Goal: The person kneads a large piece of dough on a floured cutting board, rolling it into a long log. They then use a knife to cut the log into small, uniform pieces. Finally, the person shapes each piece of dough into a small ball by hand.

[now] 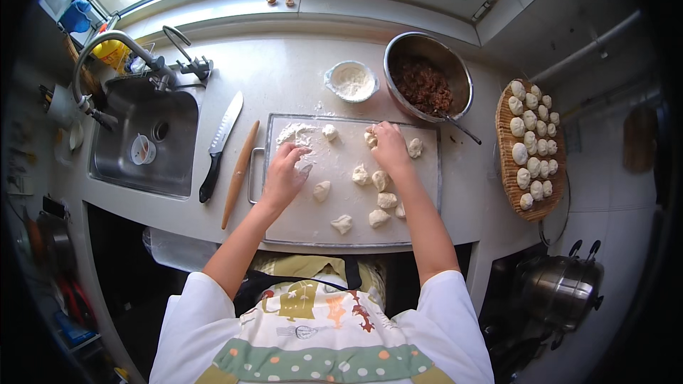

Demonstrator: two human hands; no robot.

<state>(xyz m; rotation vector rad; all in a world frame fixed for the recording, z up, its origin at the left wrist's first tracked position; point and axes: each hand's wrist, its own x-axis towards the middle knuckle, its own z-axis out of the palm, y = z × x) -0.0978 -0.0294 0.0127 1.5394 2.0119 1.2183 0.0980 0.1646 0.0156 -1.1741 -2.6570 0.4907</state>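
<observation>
My right hand (388,144) has its fingers around a small piece of dough (370,140) near the top of the cutting board (299,224). My left hand (286,173) hovers at the board's left side with fingers apart, beside a patch of loose flour (292,132). No object shows in it, though its palm is partly hidden. Between the hands, one floured dough lump (330,132) sits near the flour. Several more dough pieces (361,174) lie scattered lower on the board, some partly behind my right forearm. Another piece (415,148) rests just right of my right hand.
Left of the board lie a wooden rolling pin (240,176) and a kitchen knife (224,128), beside the sink (144,170). Behind it stand a bowl of flour (352,81) and a metal bowl of dark filling (427,77) with a spoon. A woven tray (507,170) holds several filled buns.
</observation>
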